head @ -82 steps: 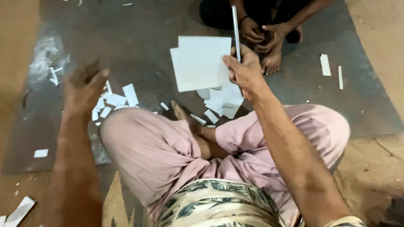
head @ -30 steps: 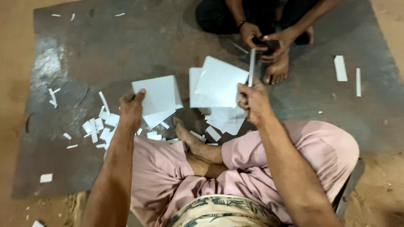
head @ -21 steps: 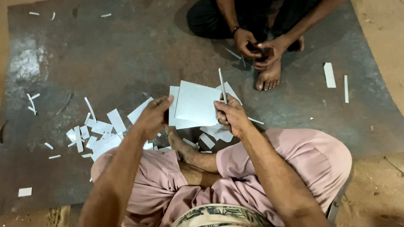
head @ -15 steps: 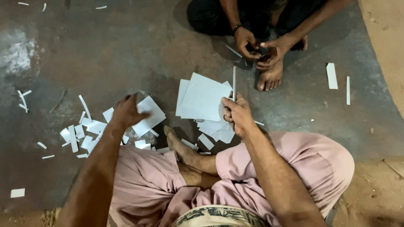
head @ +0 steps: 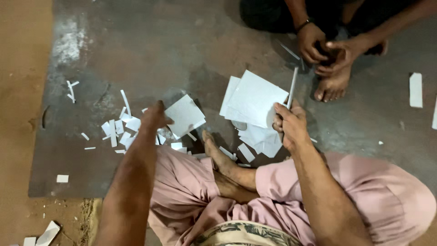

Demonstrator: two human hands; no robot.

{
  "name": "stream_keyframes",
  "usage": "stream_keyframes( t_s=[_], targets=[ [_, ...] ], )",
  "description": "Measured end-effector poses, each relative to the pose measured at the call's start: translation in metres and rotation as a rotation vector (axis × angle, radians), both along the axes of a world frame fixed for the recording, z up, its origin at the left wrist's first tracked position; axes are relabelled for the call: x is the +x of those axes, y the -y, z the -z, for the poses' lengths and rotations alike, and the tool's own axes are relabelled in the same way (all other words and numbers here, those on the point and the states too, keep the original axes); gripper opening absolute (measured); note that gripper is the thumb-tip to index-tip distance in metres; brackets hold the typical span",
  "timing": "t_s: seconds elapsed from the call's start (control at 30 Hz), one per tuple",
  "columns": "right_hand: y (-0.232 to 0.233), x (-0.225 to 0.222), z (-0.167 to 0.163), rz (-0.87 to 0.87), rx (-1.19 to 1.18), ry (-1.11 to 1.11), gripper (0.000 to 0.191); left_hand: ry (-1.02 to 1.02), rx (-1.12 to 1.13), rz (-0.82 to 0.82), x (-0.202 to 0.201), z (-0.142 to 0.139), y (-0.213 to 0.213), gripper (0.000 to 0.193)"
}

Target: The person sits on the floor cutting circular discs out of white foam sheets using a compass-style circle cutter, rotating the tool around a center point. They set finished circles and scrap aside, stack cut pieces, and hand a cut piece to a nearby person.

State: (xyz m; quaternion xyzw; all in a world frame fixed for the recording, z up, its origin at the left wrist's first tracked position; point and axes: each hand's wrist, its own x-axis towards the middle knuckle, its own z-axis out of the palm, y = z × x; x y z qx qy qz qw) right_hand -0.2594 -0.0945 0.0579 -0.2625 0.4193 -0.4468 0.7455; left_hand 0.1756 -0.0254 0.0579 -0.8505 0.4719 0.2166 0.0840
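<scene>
I sit cross-legged on a dark grey floor mat (head: 150, 50). My left hand (head: 154, 116) grips a white square sheet (head: 184, 115) by its left edge, just above a scatter of white offcuts (head: 122, 130). My right hand (head: 290, 122) is closed around a thin upright blade-like strip (head: 292, 86) and presses against a stack of white square sheets (head: 252, 99). More cut white pieces (head: 259, 141) lie under that stack, beside my bare foot (head: 216, 152).
Another person sits opposite at the top right, their hands (head: 330, 48) together over their bare foot (head: 332, 86). White strips (head: 415, 89) lie at the right on the mat. Brown floor (head: 20, 114) borders the mat at left, with small white scraps (head: 62, 178) near the edge.
My left hand lifted one white sheet off the stack and carried it left toward the offcuts. My right hand stayed by the stack with the strip upright.
</scene>
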Motion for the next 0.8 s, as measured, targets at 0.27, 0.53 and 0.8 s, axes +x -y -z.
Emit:
stream_keyframes(
  t_s=[0.27,0.53,0.8],
  targets=[
    [-0.002,0.000,-0.004,-0.060,-0.128,0.050,0.018,-1.032,-0.445,-0.354,-0.063,-0.073,-0.015,0.032],
    [-0.016,0.010,-0.003,-0.220,-0.077,-0.263,0.010,-1.260,-0.294,-0.190,-0.145,-0.073,0.003,0.031],
    [-0.014,0.033,0.039,-0.227,-0.161,-0.434,0.016,-0.711,-0.572,0.073,-0.161,0.035,0.018,0.020]
  ],
)
